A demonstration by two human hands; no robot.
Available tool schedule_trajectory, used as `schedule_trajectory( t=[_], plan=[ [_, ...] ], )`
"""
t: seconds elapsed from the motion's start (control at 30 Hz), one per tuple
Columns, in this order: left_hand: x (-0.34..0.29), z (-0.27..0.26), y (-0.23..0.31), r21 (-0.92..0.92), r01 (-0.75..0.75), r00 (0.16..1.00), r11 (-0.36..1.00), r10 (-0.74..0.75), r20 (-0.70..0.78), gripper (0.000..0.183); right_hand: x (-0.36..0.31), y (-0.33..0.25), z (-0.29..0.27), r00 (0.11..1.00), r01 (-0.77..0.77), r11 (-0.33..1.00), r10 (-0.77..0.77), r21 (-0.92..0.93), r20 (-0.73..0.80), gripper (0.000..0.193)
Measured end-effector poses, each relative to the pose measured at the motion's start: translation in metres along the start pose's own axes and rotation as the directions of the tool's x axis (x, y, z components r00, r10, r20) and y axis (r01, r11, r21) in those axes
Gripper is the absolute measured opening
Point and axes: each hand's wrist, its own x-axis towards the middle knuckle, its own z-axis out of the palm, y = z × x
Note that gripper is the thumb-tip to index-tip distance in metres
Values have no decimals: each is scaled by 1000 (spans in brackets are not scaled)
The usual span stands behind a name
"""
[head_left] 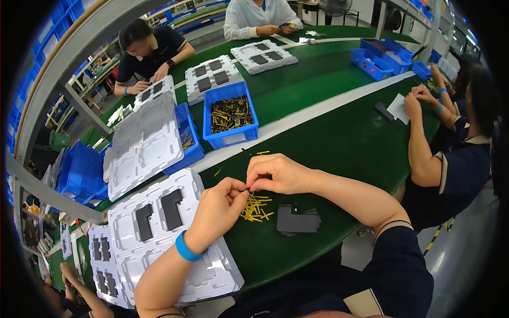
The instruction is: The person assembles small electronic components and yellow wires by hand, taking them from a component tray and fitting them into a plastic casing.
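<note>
My left hand (pixel 218 208), with a blue band (pixel 186 247) at its wrist, and my right hand (pixel 281 174) meet fingertip to fingertip above the green table. Both are closed in a pinch; whatever lies between the fingertips is too small to make out. Just below them is a loose pile of thin yellow strips (pixel 257 210). Right of the pile, a small stack of flat black L-shaped pieces (pixel 298 220) rests on the table. Under and beyond my left forearm lies a white molded tray (pixel 212 267), with black L-shaped pieces (pixel 172 210) in its recesses.
A blue bin (pixel 247 133) of yellow and black strips stands ahead, beside a white tray (pixel 146 140) leaning over another blue bin (pixel 189 153). More trays (pixel 231 74) lie across a pale strip (pixel 318 112). Co-workers sit opposite and at right, near blue bins (pixel 371 66).
</note>
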Motion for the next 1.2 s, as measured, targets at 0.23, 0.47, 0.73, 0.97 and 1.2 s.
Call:
schedule_trajectory(
  t=[0.23,0.47,0.73,0.97,1.2],
  plan=[
    [1,1,-10,-22,-30,999,999,31,37,12,1,4,3,994,102,995,-102,-19,-46,8],
    [-4,2,-7,-103,60,997,993,-54,56,14,-3,-2,5,995,98,992,-96,79,-37,4],
    [-17,15,11,483,-212,977,850,176,119,22,4,13,2,951,-86,893,206,441,-231,10],
    [-31,33,24,559,-467,869,685,240,432,75,2,10,6,979,-74,989,97,131,-178,20],
    [-25,44,17,558,-441,897,703,318,309,70,3,5,5,985,-75,992,90,105,-146,10]
  ],
)
